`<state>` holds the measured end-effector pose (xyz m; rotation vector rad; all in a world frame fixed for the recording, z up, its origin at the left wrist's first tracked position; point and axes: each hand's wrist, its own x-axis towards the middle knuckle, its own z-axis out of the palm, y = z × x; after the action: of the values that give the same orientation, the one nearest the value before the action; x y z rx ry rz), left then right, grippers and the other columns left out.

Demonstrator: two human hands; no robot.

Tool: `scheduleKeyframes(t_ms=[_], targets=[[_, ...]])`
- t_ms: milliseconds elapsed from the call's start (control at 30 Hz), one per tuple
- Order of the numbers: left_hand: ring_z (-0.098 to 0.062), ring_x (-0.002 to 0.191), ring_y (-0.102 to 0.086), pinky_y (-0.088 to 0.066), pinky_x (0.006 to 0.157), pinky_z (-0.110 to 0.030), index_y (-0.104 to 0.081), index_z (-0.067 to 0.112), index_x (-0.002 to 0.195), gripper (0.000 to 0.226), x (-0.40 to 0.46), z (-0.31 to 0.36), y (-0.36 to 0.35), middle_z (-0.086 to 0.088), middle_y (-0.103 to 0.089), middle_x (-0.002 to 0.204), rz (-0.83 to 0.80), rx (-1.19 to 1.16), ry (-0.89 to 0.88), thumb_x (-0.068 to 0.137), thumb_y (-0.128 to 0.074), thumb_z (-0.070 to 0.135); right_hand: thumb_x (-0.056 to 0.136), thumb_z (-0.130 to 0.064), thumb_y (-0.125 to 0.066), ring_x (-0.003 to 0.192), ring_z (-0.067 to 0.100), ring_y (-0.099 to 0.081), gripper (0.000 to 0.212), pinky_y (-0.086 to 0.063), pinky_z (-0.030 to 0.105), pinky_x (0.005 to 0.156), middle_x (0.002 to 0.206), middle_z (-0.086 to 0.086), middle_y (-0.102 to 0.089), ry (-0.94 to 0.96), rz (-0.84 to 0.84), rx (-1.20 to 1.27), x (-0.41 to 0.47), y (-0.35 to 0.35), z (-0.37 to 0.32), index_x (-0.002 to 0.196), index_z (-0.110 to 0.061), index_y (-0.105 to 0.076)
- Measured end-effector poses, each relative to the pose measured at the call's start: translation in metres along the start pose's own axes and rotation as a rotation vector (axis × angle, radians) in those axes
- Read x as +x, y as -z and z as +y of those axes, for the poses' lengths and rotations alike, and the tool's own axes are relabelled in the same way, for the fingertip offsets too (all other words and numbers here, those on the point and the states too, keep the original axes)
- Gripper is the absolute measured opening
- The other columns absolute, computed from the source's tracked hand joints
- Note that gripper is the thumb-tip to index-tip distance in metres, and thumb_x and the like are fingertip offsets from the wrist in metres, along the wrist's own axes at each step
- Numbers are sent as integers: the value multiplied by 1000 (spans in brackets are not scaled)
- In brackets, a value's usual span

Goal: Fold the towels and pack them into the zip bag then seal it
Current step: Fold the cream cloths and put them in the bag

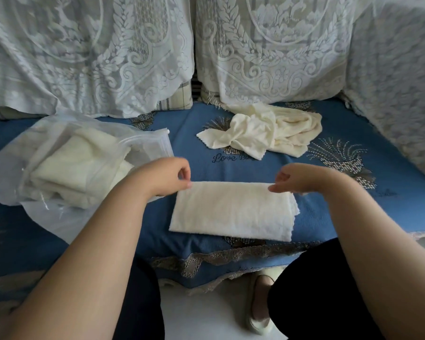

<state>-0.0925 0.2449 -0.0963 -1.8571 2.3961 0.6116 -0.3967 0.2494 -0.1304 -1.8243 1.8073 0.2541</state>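
Head view looks down on a blue sofa cover (pixel 206 155) with a folded cream towel (pixel 233 212) lying flat near its lace-trimmed front edge. The left hand (pixel 167 176) pinches the folded towel's far left corner between thumb and fingers; the right hand (pixel 297 179) pinches its far right corner the same way. Left of the folded towel lies the translucent zip bag (pixel 66 163), its mouth open toward the towel, with folded towels already inside. Beyond the folded towel, toward the lace-covered cushions (pixel 268 50), a crumpled cream towel (pixel 268 131) sits in a loose heap on the cover.
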Motion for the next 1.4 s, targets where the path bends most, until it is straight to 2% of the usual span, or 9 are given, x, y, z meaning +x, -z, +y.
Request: scheduleKeyframes(t_ms=[100, 233, 433, 633, 967, 1033, 1133, 1300, 1400], targets=[[-13, 80, -58, -44, 69, -29, -59, 24, 83, 11, -11, 4, 6, 8, -62, 85, 411, -236, -93, 88, -61, 34, 80, -56, -64, 130, 23, -44, 82, -38, 38, 106, 148, 0, -40, 104, 82, 30, 23, -24, -35, 145, -20, -30], [-29, 101, -50, -39, 79, -37, -62, 17, 94, 13, -27, -17, 21, -4, -62, 102, 914, -35, -84, 87, -62, 29, 75, -55, -69, 104, 25, -58, 68, -45, 38, 88, 120, 3, -61, 68, 73, -114, 46, -44, -67, 126, -15, -50], [-35, 129, -28, -32, 101, -45, -30, 22, 140, 74, -43, -66, 22, -13, -30, 141, 456, 88, 347, 81, -66, 47, 79, -50, -68, 85, 19, -62, 42, -46, 29, 75, 97, 0, -64, 130, -82, 106, 28, -11, -95, 99, -13, -64], [-36, 102, -57, -46, 84, -41, -59, 7, 107, 23, -45, -88, 20, -14, -64, 111, 716, -101, 287, 88, -54, 19, 78, -21, -66, 82, 19, -72, 26, -59, 30, 76, 90, 7, -75, 525, -291, 1101, 3, 2, -150, 97, -3, -66], [0, 51, -54, -53, 50, -20, -69, 21, 86, 1, -63, -107, 20, -5, -59, 71, 629, -750, 92, 86, -69, 20, 90, -6, -57, 68, 10, -64, 13, -51, 22, 62, 79, -2, -66, 523, -334, 765, 73, -47, -271, 84, -16, -63], [0, 52, -53, -49, 48, -16, -71, 21, 86, 3, -67, -109, 21, -2, -59, 69, 610, -790, 76, 86, -68, 22, 91, -7, -56, 56, 8, -55, 12, -42, 18, 49, 68, -1, -57, 447, -144, 941, 83, -61, -290, 81, -13, -59], [-1, 55, -53, -49, 49, -18, -72, 21, 87, 7, -72, -114, 22, 2, -61, 74, 621, -846, 61, 87, -66, 25, 92, -7, -52, 89, 23, -59, 25, -48, 28, 70, 96, 9, -62, 336, -127, 1354, 93, -74, -307, 117, -3, -57], [0, 56, -54, -47, 49, -16, -72, 16, 94, 14, -69, -113, 22, 0, -63, 81, 650, -856, 57, 89, -64, 25, 90, -28, -61, 125, 31, -48, 76, -41, 36, 98, 139, 16, -47, 377, 100, 563, 83, -72, -312, 146, 0, -19], [-2, 61, -57, -49, 52, -17, -71, 18, 90, 11, -60, -110, 20, 1, -65, 81, 675, -880, 68, 90, -63, 25, 93, -39, -54, 118, 30, -54, 72, -42, 32, 87, 133, 14, -53, 346, 192, 228, 69, -61, -298, 146, 0, -22]])
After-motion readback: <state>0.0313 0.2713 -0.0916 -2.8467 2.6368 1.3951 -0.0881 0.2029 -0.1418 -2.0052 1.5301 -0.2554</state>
